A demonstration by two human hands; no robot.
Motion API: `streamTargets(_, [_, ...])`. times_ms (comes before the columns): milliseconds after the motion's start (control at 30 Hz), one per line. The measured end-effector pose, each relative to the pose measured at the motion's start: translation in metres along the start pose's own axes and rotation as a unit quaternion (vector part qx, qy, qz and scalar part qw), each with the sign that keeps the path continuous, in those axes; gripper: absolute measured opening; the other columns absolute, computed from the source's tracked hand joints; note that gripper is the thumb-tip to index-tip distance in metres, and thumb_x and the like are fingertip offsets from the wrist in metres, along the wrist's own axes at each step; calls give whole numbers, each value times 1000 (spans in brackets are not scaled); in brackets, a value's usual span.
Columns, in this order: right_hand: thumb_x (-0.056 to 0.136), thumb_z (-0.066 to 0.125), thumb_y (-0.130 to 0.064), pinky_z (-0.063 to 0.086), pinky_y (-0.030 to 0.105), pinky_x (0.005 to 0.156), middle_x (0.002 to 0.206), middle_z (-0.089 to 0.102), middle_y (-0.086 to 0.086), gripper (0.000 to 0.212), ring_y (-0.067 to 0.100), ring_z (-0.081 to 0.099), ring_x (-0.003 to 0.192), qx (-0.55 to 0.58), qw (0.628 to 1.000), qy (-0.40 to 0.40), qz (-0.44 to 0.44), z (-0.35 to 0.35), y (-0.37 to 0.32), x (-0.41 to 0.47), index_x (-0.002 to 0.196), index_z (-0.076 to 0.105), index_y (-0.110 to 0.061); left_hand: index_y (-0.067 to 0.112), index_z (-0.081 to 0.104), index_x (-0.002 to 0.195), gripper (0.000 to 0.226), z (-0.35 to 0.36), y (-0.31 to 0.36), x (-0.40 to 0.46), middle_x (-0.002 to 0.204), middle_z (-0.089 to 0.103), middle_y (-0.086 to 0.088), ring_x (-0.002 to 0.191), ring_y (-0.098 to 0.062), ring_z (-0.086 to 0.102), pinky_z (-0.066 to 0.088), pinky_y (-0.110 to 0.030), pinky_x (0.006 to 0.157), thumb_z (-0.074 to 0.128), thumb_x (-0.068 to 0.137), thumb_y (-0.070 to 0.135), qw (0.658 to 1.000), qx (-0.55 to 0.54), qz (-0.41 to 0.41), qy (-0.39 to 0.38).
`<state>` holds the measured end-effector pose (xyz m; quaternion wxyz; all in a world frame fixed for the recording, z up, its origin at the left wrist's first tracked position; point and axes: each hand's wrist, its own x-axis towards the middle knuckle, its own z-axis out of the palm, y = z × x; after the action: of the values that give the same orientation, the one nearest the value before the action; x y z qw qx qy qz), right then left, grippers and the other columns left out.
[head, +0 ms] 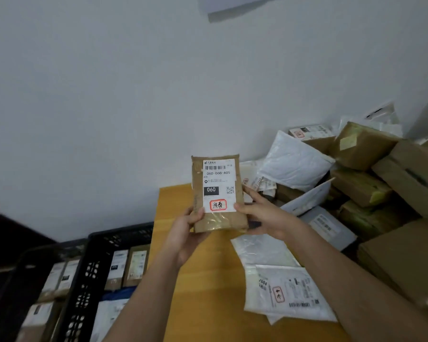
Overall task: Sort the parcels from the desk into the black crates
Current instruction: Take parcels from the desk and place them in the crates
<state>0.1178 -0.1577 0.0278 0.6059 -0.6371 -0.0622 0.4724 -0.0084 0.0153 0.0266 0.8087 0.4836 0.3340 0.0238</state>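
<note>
I've got both hands, left hand [185,233] and right hand [262,213], clamped on the brown parcel [219,193] held up over the desk [208,292], reading its label, so next it probably goes into the black crate [97,267] at 8 o'clock.

You hold up a brown parcel [218,193] whose white label [219,185] reads "060-06B-A05" under a barcode, with "A05" in small print just below at the left. Lower down, a black box carries "060" in white, beside a QR code. At the label's foot, a red-outlined stamp holds two handwritten characters, "济南". On the desk [208,280], a white mailer [292,294] shows "2604" at its left edge; its other print is too blurred to read.
</note>
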Motion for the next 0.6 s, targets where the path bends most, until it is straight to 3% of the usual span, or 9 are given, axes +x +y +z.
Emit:
streamTargets(133, [88, 71, -13, 55, 51, 90, 129, 65, 0, 78, 27, 64, 115, 47, 997, -63, -26, 41, 5, 0, 146, 31, -48, 15, 54, 136, 57, -45, 0, -27, 129, 65, -11, 113, -26, 61, 55, -36, 87, 65, 79, 14, 999, -49, 6, 0])
streamTargets(233, [90, 65, 0, 57, 46, 82, 128, 64, 3, 79, 26, 67, 110, 45, 995, -82, -37, 79, 11, -2, 146, 32, -43, 17, 57, 133, 54, -81, 0, -49, 127, 66, -11, 113, -29, 63, 55, -39, 91, 63, 80, 9, 998, -55, 26, 3])
streamTargets(333, [89, 62, 8, 54, 51, 91, 128, 63, 9, 79, 30, 62, 116, 47, 993, -101, -45, 126, 20, -5, 144, 33, -40, 17, 55, 135, 52, -126, 0, -76, 131, 63, -13, 120, -34, 60, 53, -46, 95, 61, 85, 5, 997, -67, 44, -5])
streamTargets(433, [88, 61, 10, 55, 48, 86, 134, 57, 11, 78, 29, 60, 118, 37, 992, -113, -48, 189, 37, -12, 141, 34, -41, 16, 56, 135, 48, -181, -1, -115, 129, 64, -14, 110, -28, 65, 58, -34, 73, 59, 89, 3, 996, -63, 64, -4])
streamTargets(500, [88, 61, 10, 56, 46, 81, 133, 58, 9, 75, 28, 61, 114, 24, 992, -121, -37, 235, 53, -17, 136, 37, -42, 18, 54, 137, 53, -225, -5, -142, 132, 62, -14, 113, -28, 62, 56, -36, 77, 65, 86, 7, 996, -56, 67, 3])
streamTargets(600, [87, 67, 3, 58, 47, 79, 116, 70, 4, 73, 27, 68, 103, -21, 991, -133, -8, 305, 77, -23, 136, 37, -41, 19, 54, 137, 50, -293, -13, -185, 132, 63, -11, 118, -29, 60, 55, -38, 87, 64, 89, 15, 995, -75, 61, 21])
